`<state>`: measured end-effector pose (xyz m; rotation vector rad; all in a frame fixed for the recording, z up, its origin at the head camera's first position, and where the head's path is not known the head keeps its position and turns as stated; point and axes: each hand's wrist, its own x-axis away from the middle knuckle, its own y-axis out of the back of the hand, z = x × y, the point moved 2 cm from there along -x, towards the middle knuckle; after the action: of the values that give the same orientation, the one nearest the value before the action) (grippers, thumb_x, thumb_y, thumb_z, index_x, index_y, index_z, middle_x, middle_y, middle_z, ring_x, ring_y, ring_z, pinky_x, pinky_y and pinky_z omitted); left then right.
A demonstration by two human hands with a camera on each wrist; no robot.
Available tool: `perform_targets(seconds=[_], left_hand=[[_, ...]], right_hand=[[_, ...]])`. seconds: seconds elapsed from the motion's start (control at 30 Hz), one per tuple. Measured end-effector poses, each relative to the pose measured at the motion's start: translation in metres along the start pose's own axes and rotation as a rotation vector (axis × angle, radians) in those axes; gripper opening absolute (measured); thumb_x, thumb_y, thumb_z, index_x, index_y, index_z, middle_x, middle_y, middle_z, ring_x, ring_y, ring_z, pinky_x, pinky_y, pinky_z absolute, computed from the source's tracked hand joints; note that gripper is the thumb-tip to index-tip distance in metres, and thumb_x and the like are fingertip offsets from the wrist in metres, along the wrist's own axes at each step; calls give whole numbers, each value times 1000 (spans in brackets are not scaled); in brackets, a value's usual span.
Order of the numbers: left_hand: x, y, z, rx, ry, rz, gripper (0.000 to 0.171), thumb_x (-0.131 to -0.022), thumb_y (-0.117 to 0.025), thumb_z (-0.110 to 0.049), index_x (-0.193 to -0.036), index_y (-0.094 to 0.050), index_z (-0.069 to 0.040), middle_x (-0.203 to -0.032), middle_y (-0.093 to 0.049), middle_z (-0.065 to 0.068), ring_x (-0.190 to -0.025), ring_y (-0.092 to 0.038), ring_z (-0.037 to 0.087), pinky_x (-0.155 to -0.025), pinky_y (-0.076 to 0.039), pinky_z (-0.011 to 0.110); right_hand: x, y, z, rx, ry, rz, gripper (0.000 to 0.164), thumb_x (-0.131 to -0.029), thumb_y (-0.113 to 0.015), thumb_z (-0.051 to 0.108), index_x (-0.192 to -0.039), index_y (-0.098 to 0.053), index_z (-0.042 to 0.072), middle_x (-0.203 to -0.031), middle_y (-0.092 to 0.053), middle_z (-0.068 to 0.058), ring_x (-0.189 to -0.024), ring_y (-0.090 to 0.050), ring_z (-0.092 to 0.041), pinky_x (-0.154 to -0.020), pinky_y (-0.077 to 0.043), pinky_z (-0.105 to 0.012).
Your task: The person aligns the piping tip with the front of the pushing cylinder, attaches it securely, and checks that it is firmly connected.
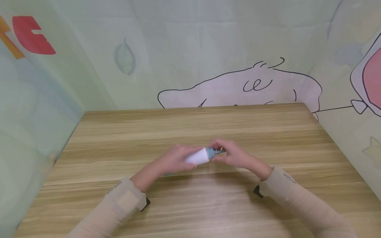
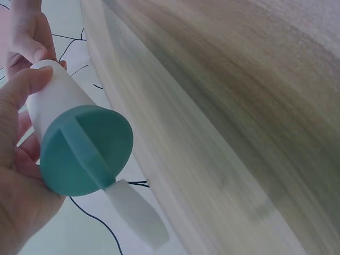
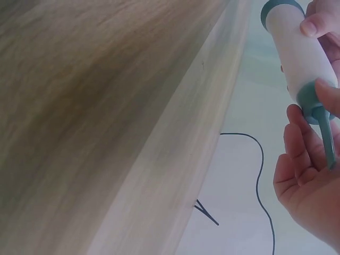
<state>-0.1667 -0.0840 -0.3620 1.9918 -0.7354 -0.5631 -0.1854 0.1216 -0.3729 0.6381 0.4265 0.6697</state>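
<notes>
Tabletop (image 1: pixel 208 201); bottle (image 1: pixel 197 158) between left fingers (image 1: pixel 194 148), collar (image 1: pixel 210 153) between right fingers (image 1: pixel 218 143).

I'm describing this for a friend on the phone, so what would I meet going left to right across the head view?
Orange shape, red shape, left sleeve, left hand, white bottle body, teal collar, right hand, right sleeve, pink balloon shape.

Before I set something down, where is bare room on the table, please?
The table looks bare beyond the bottle to the backdrop, between the sleeves, and outside each sleeve toward the side edges. Crowded: mid-table, where the left grip and right grip hold the bottle above it.
</notes>
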Motion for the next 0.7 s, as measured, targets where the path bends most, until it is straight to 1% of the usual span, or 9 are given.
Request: perform_targets(seconds=[0.1, 0.3, 0.47, 0.53, 0.6, 0.7], left_hand=[[0, 0, 0, -7, -8, -2, 56, -74, -68, -20, -126, -49, -12, -117, -60, 5, -93, -59, 16, -77, -50, 30], [1, 0, -2, -48, -78, -40, 55, -73, -69, -19, -124, -51, -8, -117, -59, 8, -96, -60, 18, -79, -50, 32], [2, 0, -2, -54, -86, -41, 55, -74, -68, -19, -125, -50, -7, -119, -58, 8, -98, -59, 20, -80, -50, 33], [2, 0, -3, -54, -78, -38, 56, -74, -68, -19, -125, -50, -7, -119, -58, 8, -99, -59, 21, -81, -50, 33], [2, 1, -3, -56, -74, -38, 55, -74, -68, -19, -125, -50, -7, -119, -58, 9, -99, -59, 21, -80, -50, 33], [1, 2, -3, -54, -69, -43, 55, -73, -68, -18, -124, -51, -6, -118, -58, 10, -98, -59, 21, -80, -50, 33]], right_hand=[[0, 1, 1, 3, 3, 1, 29, -77, -67, 14, -102, -55, 6, -93, -65, -6, -83, -60, -15, -75, -50, -31], [0, 2, 1, 25, -18, 9, 28, -79, -65, 21, -100, -61, 3, -91, -67, -9, -81, -63, -16, -76, -51, -36], [0, 2, -1, 19, -52, 25, 30, -83, -59, 28, -100, -63, 3, -92, -67, -8, -82, -62, -14, -74, -52, -29], [0, 3, -2, 30, -64, 24, 34, -84, -57, 29, -103, -61, 2, -93, -67, -9, -81, -61, -14, -70, -51, -25], [0, 3, -3, 39, -75, 15, 37, -83, -59, 29, -108, -59, 1, -97, -66, -10, -83, -59, -15, -69, -49, -24], [0, 4, -2, 43, -80, -6, 45, -78, -66, 24, -115, -52, 3, -105, -62, -11, -84, -54, -15, -69, -45, -25]])
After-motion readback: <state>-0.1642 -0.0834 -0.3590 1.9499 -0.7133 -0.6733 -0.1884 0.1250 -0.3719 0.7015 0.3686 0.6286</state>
